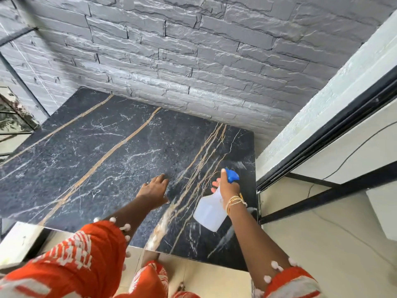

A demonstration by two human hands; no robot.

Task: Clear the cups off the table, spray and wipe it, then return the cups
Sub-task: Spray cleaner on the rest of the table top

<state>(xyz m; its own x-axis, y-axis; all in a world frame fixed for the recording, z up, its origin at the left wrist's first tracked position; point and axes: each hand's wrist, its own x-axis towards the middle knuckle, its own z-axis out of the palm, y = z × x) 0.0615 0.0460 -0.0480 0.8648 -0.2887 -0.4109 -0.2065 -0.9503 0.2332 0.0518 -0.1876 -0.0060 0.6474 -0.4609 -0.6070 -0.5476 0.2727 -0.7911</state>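
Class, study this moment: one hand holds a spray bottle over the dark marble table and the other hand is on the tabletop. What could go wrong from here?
1. The left hand lies on the table near the blue nozzle, so spray may land on it.
2. The right hand holds the spray bottle close to the table's right edge; mist could drift onto the floor.
3. No cloth shows, so liquid may sit unwiped.

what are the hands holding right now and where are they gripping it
The right hand grips the spray bottle around its neck, just below the blue trigger head. The left hand holds nothing; it lies spread over the marble table.
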